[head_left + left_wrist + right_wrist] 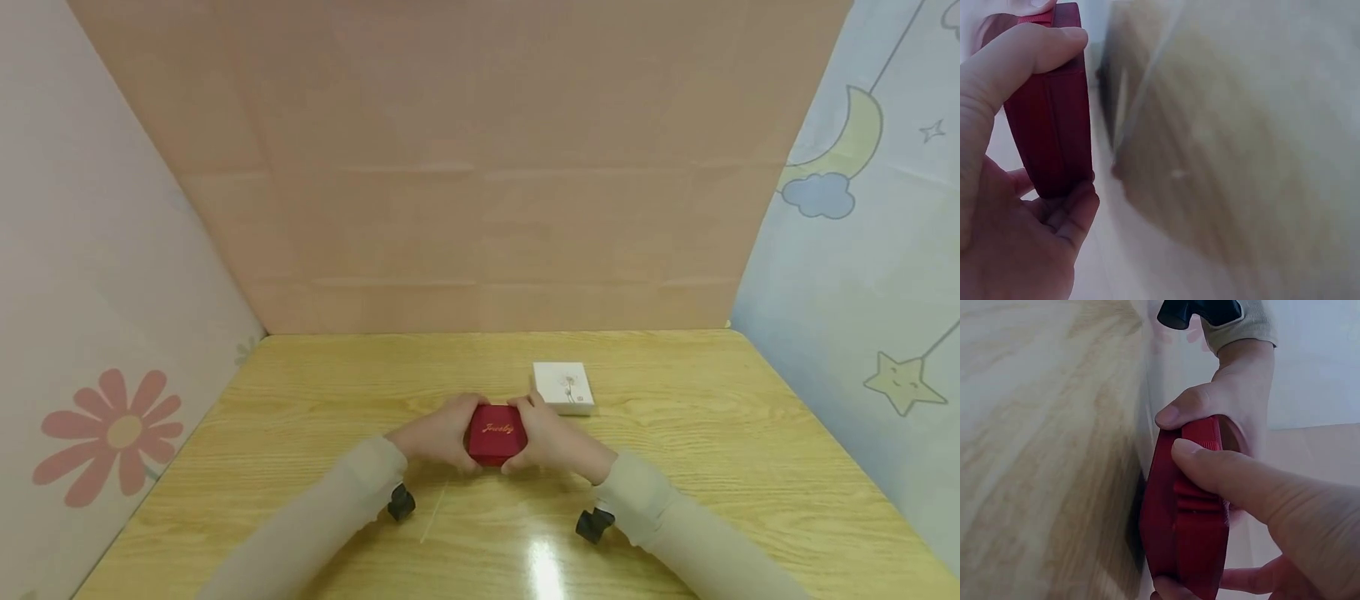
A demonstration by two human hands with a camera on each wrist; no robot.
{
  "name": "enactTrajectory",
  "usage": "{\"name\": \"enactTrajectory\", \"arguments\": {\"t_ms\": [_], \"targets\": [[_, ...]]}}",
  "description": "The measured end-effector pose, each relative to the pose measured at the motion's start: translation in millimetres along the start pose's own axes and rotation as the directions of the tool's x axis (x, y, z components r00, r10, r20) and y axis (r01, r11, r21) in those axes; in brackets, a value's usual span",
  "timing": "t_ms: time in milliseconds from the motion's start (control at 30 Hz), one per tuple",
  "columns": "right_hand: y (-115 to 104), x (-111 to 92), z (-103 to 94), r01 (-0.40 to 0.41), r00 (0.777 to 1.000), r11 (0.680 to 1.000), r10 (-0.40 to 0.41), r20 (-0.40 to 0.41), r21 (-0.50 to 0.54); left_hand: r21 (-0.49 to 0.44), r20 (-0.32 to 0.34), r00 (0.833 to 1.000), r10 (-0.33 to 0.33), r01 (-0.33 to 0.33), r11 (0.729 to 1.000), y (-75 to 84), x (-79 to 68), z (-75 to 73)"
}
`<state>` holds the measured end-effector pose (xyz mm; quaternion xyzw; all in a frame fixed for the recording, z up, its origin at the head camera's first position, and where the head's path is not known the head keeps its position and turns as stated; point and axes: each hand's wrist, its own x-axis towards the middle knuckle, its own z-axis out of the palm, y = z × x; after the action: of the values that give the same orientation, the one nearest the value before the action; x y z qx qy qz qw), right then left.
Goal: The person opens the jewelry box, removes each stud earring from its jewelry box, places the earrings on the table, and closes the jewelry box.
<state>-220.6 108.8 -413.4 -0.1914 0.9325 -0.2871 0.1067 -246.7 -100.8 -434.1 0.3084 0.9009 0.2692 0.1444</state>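
Note:
A small red jewelry box point(498, 432) with gold lettering on its lid is held between both hands near the middle of the table. My left hand point(448, 432) grips its left side, thumb at the front edge and fingers around the far side. The right hand point(553, 437) grips the opposite side in the same way. In the right wrist view both thumbs press the front of the red box point(1191, 519), across the seam between lid and base. The left wrist view shows the box point(1054, 125) between thumb and fingers. The lid looks closed.
A white square box point(562, 385) with a dandelion print lies just behind the right hand. A thin clear strip point(433, 512) lies on the wooden table point(337, 375) near the left forearm. A tan panel point(480, 167) stands along the back, with printed walls at both sides.

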Motion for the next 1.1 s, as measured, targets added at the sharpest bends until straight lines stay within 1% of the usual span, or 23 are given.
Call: {"name": "enactTrajectory", "arguments": {"t_ms": [100, 200, 367, 467, 633, 700, 833, 900, 1100], "targets": [[2.5, -5.5, 2.0, 0.005, 1.0, 1.0, -0.005, 0.006, -0.009, 0.02, 0.007, 1.0, -0.007, 0.007, 1.0, 3.1, 0.0, 6.0], [3.6, -7.4, 3.6, 0.013, 1.0, 1.0, -0.013, 0.0, -0.015, 0.031, 0.003, 1.0, -0.022, 0.022, 0.999, 5.6, -0.5, 8.8], [4.9, -8.0, 4.3, 0.024, 1.0, 0.999, -0.024, -0.007, -0.028, 0.008, 0.003, 0.999, -0.046, 0.046, 0.999, 7.4, -0.8, 10.6], [5.9, -7.9, 4.6, 0.025, 1.0, 0.999, -0.025, -0.009, -0.031, -0.028, 0.016, 0.999, -0.047, 0.047, 0.998, 6.1, -1.2, 10.4], [6.3, -8.5, 4.8, 0.021, 1.0, 0.999, -0.021, -0.007, -0.034, -0.128, 0.05, 0.997, -0.058, 0.064, 0.99, 1.9, -3.7, 7.0], [5.8, -9.3, 4.5, 0.019, 1.0, 0.999, -0.019, -0.004, -0.034, -0.138, 0.055, 0.996, -0.069, 0.076, 0.988, -1.0, -4.5, 6.0], [4.5, -10.3, 3.3, 0.017, 1.0, 0.999, -0.017, 0.001, -0.03, -0.107, 0.052, 0.994, -0.092, 0.097, 0.99, -7.2, -4.9, 5.7], [3.9, -10.6, 2.6, 0.014, 1.0, 1.0, -0.014, 0.002, -0.027, -0.112, 0.051, 0.994, -0.098, 0.104, 0.988, -9.3, -4.8, 5.9], [4.9, -9.4, 2.3, 0.005, 1.0, 1.0, -0.005, 0.0, -0.029, -0.129, 0.043, 0.994, -0.098, 0.103, 0.986, -11.7, -3.0, 6.7]]}}
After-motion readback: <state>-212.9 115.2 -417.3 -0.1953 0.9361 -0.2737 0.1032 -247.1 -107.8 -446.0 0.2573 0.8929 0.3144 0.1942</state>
